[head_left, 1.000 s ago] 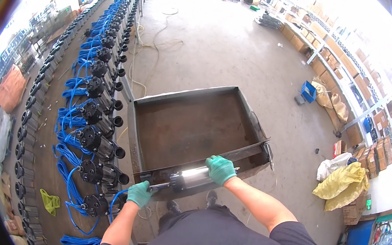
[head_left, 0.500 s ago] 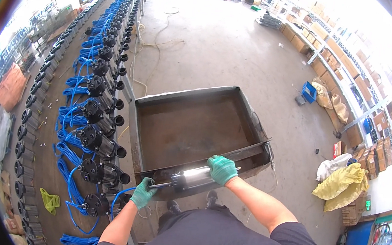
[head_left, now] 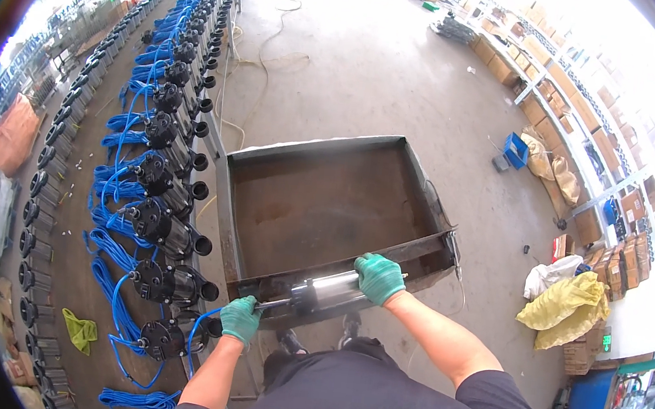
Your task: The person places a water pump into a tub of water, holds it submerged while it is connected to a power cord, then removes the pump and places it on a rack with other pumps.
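A silver cylindrical pump motor [head_left: 328,290] with a dark end and a thin shaft lies level across the near side of a metal tank [head_left: 234,195]. My right hand [head_left: 380,279], in a green glove, is closed over the motor's right end. At the other end, my left hand [head_left: 239,319], gloved alike, is closed around the tip of the shaft [head_left: 276,303]. A blue cable [head_left: 206,318] runs up to my left hand; its end is hidden by the glove. Shallow brownish liquid [head_left: 327,212] seems to cover the tank's bottom.
Along my left runs a long bench with a row of black-topped steel pumps [head_left: 159,223] and coiled blue cables [head_left: 116,258]. A green cloth [head_left: 79,332] lies there. On the right floor are yellow sacks [head_left: 564,309], a blue crate [head_left: 516,150] and stacked cartons [head_left: 621,263]. A hose [head_left: 266,62] trails beyond the tank.
Both hands keep hold of the pump motor. It and my right hand have shifted slightly to the right and away from me. The whole view has moved a little too.
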